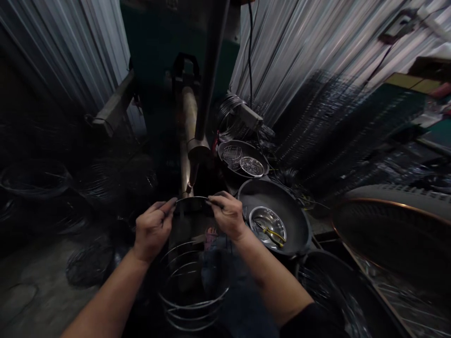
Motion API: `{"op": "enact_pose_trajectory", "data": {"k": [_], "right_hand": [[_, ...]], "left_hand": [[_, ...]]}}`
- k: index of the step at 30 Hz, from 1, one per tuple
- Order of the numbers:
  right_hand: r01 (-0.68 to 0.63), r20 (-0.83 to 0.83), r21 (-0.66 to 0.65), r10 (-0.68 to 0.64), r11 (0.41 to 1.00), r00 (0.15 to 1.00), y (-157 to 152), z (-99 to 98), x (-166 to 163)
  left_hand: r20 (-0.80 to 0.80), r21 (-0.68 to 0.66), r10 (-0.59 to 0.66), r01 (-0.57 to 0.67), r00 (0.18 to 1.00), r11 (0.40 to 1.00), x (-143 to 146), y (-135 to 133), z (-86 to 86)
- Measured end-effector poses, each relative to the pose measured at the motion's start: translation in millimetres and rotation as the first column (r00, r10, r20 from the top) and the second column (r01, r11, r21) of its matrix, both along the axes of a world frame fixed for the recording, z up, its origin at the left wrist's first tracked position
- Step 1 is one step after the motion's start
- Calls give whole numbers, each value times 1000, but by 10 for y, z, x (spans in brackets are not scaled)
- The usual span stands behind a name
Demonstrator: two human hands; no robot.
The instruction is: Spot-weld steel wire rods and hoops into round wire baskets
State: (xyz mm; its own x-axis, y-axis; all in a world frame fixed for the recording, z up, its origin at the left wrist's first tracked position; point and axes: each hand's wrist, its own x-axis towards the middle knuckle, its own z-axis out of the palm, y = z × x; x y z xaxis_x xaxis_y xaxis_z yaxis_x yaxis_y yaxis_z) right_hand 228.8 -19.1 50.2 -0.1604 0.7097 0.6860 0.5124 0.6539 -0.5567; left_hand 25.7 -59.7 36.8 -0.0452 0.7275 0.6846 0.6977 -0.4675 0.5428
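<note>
Between my two hands a thin metal wire (pixel 197 197) runs in a shallow curve. My left hand (pixel 152 231) pinches it at the left with thumb and fingers. On the opposite side my right hand (pixel 228 215) is closed on the same wire. Just beyond the wire's middle is the copper tip (pixel 189 188) of a machine with a thick metal arm (pixel 190 112); whether they touch, I cannot tell. Below my hands, near my lap, several wire rings (pixel 195 307) sit loosely one above another. Whether the held wire closes into a full ring is hard to see.
To the right, a dark round basin (pixel 296 220) holds a steel bowl (pixel 268 218) with yellow-handled pliers (pixel 275 235). Behind it another basin (pixel 229 143) contains small wire pieces. A large copper-rimmed round object (pixel 387 203) stands far right. Coiled wire (pixel 229 110) lies near the corrugated wall.
</note>
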Motion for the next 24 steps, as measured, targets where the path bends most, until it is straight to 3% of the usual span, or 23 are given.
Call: {"op": "enact_pose_trajectory", "data": {"k": [9, 24], "right_hand": [[69, 17, -239, -67, 969, 998, 178, 229, -52], [35, -37, -281, -47, 959, 998, 293, 215, -51]], "left_hand": [[131, -203, 35, -7, 991, 979, -26, 160, 206], [168, -277, 52, -4, 984, 961, 1, 230, 268]]}}
